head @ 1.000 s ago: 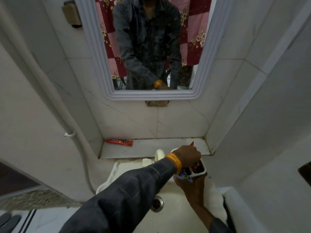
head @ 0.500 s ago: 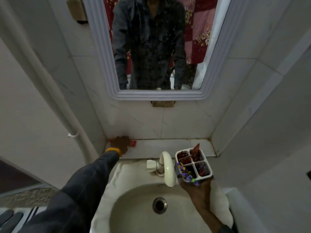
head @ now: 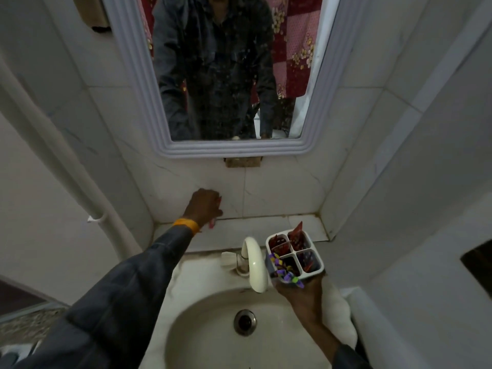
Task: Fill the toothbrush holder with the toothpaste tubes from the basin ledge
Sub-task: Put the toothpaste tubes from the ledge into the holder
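A white four-compartment toothbrush holder (head: 318, 265) rests in my right hand (head: 303, 292) above the basin's right side. Red toothpaste tubes stand in its compartments, one (head: 298, 233) sticking up at the back. A purple patterned item (head: 287, 275) hangs over its front edge. My left hand (head: 203, 207) is lifted above the left end of the ledge (head: 255, 226), closed on a red toothpaste tube (head: 213, 222); only slivers of the tube show past the fingers.
A cream tap (head: 254, 262) curves over the basin (head: 213, 323) just left of the holder. A framed mirror (head: 226, 75) hangs above the ledge. A white pipe (head: 66, 166) runs down the left wall. Tiled walls close in on both sides.
My left hand went from the holder to the left end of the ledge, closed on the red tube and raised it off the ledge. The holder stays in my right hand.
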